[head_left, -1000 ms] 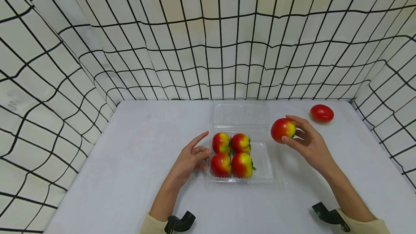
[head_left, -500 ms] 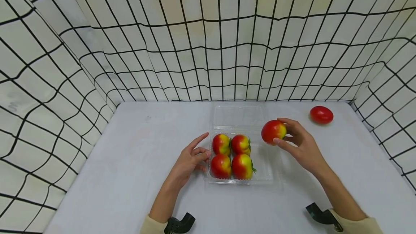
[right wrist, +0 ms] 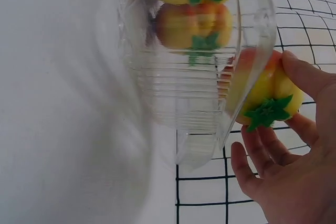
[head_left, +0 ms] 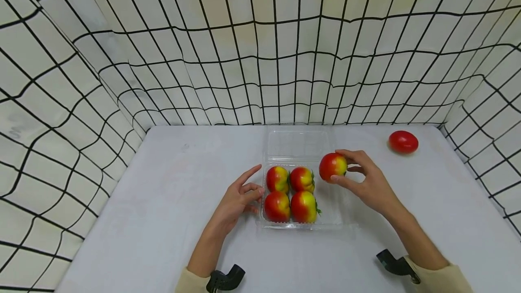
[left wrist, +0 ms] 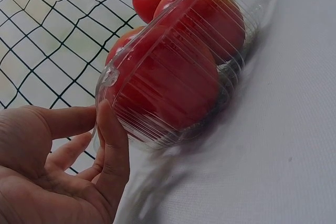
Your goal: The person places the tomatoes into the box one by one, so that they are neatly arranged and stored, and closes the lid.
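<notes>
My right hand (head_left: 370, 180) pinches a red-and-yellow tomato (head_left: 331, 167) between thumb and fingers, above the right part of a clear plastic clamshell box (head_left: 331, 202). In the right wrist view, the green leaf crown of the held tomato (right wrist: 262, 90) faces the palm, and the box wall partly covers the fruit. Four-sided and open-lidded, the box holds several similar tomatoes (head_left: 277, 206) grouped in its left part. At its left side, my left hand (head_left: 236, 200) pinches the box rim between thumb and a finger, as the left wrist view shows close up.
The clear lid (head_left: 300, 144) lies folded back behind the box. A red oval fruit (head_left: 403, 142) rests at the back right of the white table (head_left: 195, 162). Black netting (head_left: 277, 58) over pale walls surrounds the back and sides.
My right hand has moved left with the tomato, from beside the box to over its right part. The left hand has stayed at the rim.
</notes>
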Motion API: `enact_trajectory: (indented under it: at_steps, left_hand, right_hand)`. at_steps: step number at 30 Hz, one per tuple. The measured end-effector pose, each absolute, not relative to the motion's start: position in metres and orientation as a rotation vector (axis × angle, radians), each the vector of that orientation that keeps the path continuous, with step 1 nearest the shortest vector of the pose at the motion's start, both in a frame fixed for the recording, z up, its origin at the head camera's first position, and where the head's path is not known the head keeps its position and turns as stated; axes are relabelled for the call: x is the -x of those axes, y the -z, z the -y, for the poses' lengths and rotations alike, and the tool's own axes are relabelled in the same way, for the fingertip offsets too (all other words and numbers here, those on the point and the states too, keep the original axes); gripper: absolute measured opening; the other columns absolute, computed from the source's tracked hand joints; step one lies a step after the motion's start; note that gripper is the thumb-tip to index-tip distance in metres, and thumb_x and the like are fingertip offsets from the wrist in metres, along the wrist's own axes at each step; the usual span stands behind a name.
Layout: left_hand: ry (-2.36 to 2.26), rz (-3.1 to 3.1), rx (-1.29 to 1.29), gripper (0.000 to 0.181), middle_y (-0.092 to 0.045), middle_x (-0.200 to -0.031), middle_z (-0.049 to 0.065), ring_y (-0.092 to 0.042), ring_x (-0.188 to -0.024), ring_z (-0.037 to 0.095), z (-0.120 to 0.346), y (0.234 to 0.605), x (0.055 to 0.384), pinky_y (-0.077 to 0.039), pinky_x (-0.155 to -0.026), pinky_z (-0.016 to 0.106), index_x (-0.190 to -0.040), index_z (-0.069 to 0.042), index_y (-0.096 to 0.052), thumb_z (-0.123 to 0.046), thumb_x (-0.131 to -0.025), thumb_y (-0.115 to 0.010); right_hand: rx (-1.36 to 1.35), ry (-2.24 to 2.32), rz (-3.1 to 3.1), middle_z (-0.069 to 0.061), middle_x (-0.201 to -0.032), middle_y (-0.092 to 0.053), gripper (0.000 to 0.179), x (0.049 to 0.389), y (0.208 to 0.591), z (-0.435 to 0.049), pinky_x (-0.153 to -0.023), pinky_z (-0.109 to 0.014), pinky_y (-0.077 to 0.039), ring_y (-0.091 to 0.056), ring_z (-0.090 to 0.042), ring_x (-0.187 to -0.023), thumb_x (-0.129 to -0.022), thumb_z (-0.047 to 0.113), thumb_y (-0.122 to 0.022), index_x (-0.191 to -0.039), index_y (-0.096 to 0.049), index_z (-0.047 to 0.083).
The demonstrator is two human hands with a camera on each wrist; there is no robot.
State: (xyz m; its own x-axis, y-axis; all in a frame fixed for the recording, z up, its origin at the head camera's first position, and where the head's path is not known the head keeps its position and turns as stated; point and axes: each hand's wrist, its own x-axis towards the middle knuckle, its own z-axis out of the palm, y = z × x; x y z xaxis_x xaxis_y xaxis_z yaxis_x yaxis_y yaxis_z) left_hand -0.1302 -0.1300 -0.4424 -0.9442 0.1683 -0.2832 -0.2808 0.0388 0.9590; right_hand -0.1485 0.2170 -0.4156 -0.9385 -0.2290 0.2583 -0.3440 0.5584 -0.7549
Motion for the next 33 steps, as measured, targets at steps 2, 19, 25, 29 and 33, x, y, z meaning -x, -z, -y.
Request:
enact_trajectory:
  at_steps: [2,19,25,29,33]
  left_hand:
    - [-1.973,-1.997,0.105,0.065,-0.065,-0.096,0.004,-0.061,-0.083,0.016,0.130,0.443,0.130,-0.060,-0.066,0.024,-0.156,-0.031,-0.047,-0.014,-0.098,-0.071]
    - [-1.970,-2.004,0.113,0.065,-0.065,-0.094,0.003,-0.061,-0.083,0.016,0.131,0.442,0.129,-0.060,-0.065,0.024,-0.156,-0.031,-0.047,-0.013,-0.098,-0.070]
    - [-1.974,-2.002,0.100,0.065,-0.065,-0.094,0.002,-0.061,-0.082,0.016,0.130,0.442,0.130,-0.060,-0.065,0.024,-0.157,-0.030,-0.046,-0.013,-0.099,-0.069]
    - [-1.972,-2.003,0.108,0.065,-0.065,-0.094,0.001,-0.061,-0.082,0.017,0.130,0.443,0.131,-0.060,-0.065,0.025,-0.156,-0.032,-0.047,-0.013,-0.099,-0.069]
    - [-1.972,-2.004,0.117,0.065,-0.065,-0.094,0.001,-0.061,-0.082,0.017,0.129,0.444,0.131,-0.060,-0.065,0.026,-0.156,-0.033,-0.047,-0.013,-0.098,-0.070]
  right_hand:
    - [-0.473,-1.306,2.690,-0.003,-0.134,-0.058,0.065,0.148,0.417,-0.216,-0.103,-0.026,-0.056,-0.054,-0.009,-0.121,-0.091,0.025,-0.082,-0.149,-0.054,0.022]
    - [-0.486,-1.326,2.752,-0.007,-0.133,-0.061,0.067,0.149,0.430,-0.205,-0.110,-0.064,-0.049,-0.058,-0.028,-0.125,-0.088,0.026,-0.085,-0.147,-0.056,0.012]
    - [-0.509,-1.307,2.739,-0.009,-0.135,-0.063,0.066,0.148,0.429,-0.205,-0.110,-0.065,-0.048,-0.058,-0.030,-0.125,-0.088,0.025,-0.084,-0.146,-0.056,0.011]
    - [-0.507,-1.271,2.753,-0.008,-0.136,-0.064,0.065,0.147,0.429,-0.207,-0.111,-0.065,-0.046,-0.058,-0.031,-0.127,-0.088,0.024,-0.085,-0.145,-0.056,0.014]
    - [-0.524,-1.202,2.771,-0.010,-0.138,-0.063,0.063,0.147,0.429,-0.209,-0.111,-0.066,-0.047,-0.056,-0.032,-0.130,-0.087,0.024,-0.085,-0.143,-0.058,0.015]
